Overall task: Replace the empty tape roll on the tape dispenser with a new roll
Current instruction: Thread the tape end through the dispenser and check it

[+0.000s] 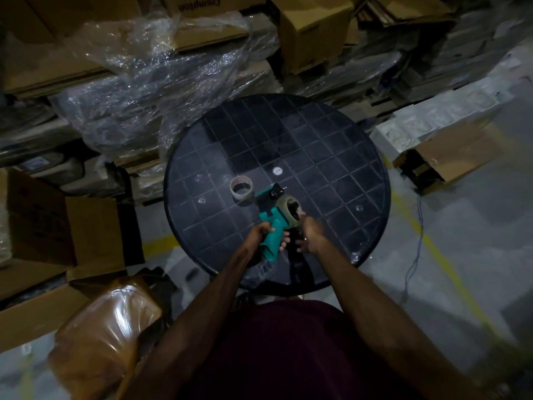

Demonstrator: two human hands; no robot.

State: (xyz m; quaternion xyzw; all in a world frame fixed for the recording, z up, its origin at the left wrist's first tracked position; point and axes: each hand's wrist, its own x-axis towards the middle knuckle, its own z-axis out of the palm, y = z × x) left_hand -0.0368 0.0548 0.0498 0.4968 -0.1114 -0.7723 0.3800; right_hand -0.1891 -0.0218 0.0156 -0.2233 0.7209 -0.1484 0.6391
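"Crompton" box (199,7) behind table (360,157); hands grip teal dispenser (272,223).

The left hand (261,230) wraps the teal tape dispenser (272,226) handle, hiding its middle. The right hand (310,232) covers the near edge of the tape roll (290,210) on the dispenser, so how the roll sits on its hub cannot be told. The surface's (331,134) near rim is hidden behind both forearms. The dim light blurs the dispenser's black front part.
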